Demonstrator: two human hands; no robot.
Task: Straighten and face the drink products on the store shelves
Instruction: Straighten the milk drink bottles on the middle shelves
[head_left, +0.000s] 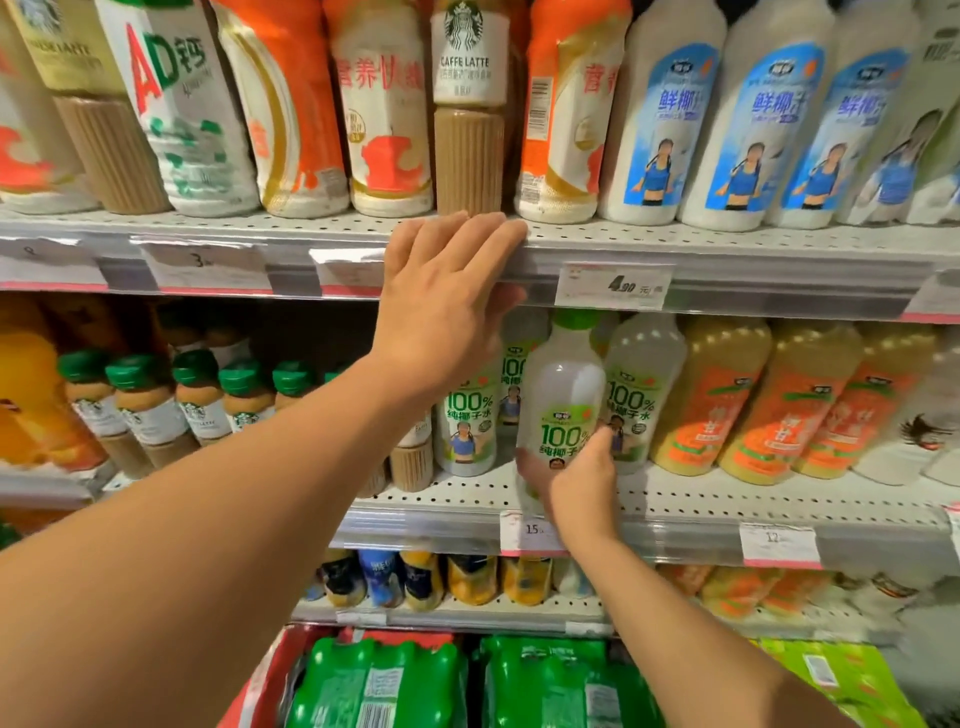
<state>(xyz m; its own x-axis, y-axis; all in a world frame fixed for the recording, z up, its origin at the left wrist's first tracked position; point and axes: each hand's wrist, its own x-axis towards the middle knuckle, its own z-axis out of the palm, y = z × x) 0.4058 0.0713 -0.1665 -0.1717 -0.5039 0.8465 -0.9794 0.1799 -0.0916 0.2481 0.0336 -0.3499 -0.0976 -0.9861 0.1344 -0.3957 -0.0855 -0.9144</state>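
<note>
Coconut-water bottle (558, 415), centre frame, being gripped low by right hand (582, 483), sitting at middle shelf (727, 499) lip. Left hand (447, 312) flat, released, bracing on upper shelf edge (727, 260). Risking tipping forward, or knocking neighbouring bottles (641, 395).

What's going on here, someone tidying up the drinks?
Yes. A person is straightening bottles on store shelves. Their right hand grips a coconut water bottle low down at the front of the middle shelf, label facing out. Their left hand rests flat, fingers on the edge of the upper shelf, just below a coffee bottle.
</note>
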